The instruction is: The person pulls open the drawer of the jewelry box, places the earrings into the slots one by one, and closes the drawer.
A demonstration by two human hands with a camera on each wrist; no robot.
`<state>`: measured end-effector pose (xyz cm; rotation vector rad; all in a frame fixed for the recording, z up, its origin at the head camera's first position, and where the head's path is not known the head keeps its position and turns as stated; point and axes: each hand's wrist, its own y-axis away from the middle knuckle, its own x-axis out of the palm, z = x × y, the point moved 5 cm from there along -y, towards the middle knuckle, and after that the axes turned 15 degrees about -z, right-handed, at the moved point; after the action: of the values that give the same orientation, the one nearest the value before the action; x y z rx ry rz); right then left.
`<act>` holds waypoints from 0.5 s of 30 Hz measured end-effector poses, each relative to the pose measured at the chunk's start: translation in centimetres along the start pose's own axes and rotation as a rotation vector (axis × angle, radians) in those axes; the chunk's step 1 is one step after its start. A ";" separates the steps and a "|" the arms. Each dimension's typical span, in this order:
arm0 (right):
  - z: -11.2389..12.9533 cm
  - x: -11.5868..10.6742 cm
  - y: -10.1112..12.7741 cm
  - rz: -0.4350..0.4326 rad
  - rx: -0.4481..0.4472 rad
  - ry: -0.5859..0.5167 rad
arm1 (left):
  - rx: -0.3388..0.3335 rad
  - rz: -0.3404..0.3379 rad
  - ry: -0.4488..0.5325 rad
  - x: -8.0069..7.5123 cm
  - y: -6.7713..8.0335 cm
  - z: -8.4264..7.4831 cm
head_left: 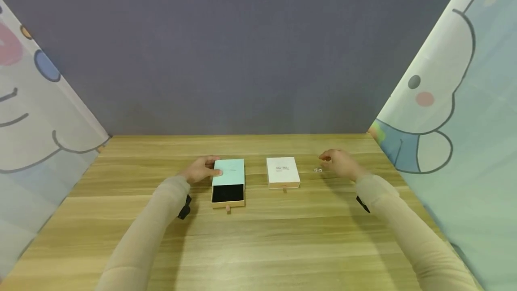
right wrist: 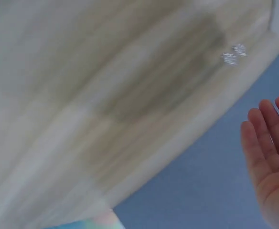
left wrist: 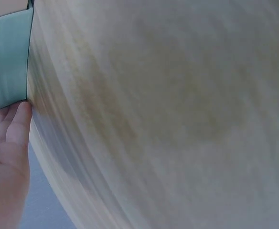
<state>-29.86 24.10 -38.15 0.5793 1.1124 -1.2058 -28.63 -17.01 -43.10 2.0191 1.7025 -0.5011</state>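
Note:
A mint green drawer box [head_left: 229,172] lies on the wooden table [head_left: 258,246], its tan drawer [head_left: 228,193] pulled out toward me and showing a black lining. My left hand [head_left: 213,167] grips the box's left side, thumb on the lid; the left wrist view shows my fingertips [left wrist: 19,114] against the mint box [left wrist: 5,62]. Two tiny silver pieces [head_left: 317,170] lie on the table to the right. My right hand [head_left: 325,160] hovers just above and beside them, holding nothing. In the right wrist view its fingers [right wrist: 268,129] are straight and the silver pieces [right wrist: 235,53] lie apart from them.
A closed white box [head_left: 283,172] with a small pull tab sits between the mint box and the silver pieces. Cartoon-print curtains [head_left: 456,102] hang along both sides of the table, and a grey wall [head_left: 242,57] stands behind it.

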 end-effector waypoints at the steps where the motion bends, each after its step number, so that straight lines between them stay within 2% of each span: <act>1: -0.3 0.2 0.1 0.001 -0.002 0.001 | -0.004 0.001 -0.002 0.0 0.1 0.0; 9: -2.3 1.6 0.7 -0.040 -0.029 0.014 | -0.017 -0.014 0.025 0.3 0.2 0.2; 15: -2.7 2.8 1.3 -0.015 -0.036 -0.011 | -0.023 0.000 0.021 0.5 0.2 0.4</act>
<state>-29.72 25.55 -41.99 0.5375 1.1290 -1.1987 -28.35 -16.86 -43.66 2.0143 1.7130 -0.4596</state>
